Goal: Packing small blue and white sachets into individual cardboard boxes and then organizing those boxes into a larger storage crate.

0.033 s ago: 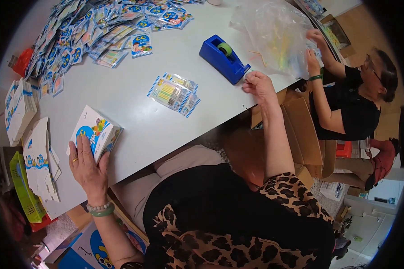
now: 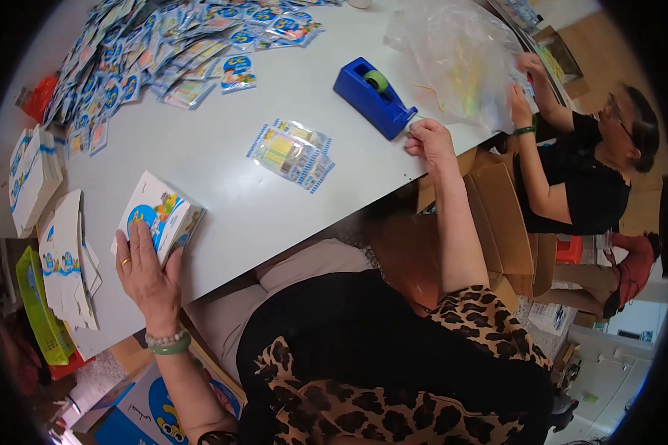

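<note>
My left hand [image 2: 150, 278] lies over a small white carton [image 2: 182, 221] with a blue and fruit-coloured print, its fingers on the top and the thumb along the near side. At the front end of a blue tape dispenser [image 2: 375, 100], my right hand [image 2: 430, 142] is closed in a pinch on the end of the tape. A green tape roll [image 2: 377, 80] sits in the dispenser. Between the hands lie a few clear sachets [image 2: 291, 154] with yellow contents, overlapping and flat on the white table [image 2: 252, 230].
A large heap of sachets [image 2: 156, 52] covers the far left. Flat cartons [image 2: 33, 178] are stacked at the left edge, near a green basket [image 2: 41, 308]. A clear plastic bag [image 2: 453, 55] lies far right, beside a co-worker [image 2: 571, 163]. An open cardboard box [image 2: 497, 215] stands below the right edge.
</note>
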`<act>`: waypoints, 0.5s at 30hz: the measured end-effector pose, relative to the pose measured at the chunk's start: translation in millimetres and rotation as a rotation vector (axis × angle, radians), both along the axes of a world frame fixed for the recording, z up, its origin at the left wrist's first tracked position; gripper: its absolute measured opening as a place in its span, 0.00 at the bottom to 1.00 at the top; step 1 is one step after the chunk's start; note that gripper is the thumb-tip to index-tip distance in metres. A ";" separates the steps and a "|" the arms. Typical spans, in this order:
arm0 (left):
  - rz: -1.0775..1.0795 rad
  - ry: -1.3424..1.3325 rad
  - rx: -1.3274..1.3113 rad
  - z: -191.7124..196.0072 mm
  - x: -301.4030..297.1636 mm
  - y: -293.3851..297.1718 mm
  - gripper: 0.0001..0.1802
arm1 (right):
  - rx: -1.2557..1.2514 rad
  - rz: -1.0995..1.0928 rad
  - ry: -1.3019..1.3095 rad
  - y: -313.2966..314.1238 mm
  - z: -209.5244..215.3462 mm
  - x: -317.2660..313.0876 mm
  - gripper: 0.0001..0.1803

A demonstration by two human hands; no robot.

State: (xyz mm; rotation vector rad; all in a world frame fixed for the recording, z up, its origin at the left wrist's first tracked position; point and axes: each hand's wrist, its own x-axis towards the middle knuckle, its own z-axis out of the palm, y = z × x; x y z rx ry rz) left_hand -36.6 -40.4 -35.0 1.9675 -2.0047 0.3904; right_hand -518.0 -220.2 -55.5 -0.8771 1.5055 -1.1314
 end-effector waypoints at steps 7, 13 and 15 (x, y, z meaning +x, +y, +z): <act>0.131 -0.013 -0.030 -1.5 -35.4 -20.8 0.39 | 0.035 0.084 0.187 56.7 13.4 20.1 0.07; 0.268 -0.054 -0.073 -1.1 -46.0 -22.5 0.36 | -0.014 0.677 -0.069 80.4 45.5 189.6 0.06; 0.286 -0.051 -0.071 -1.9 -45.0 -20.4 0.36 | -0.025 0.806 -0.175 80.2 50.6 245.6 0.07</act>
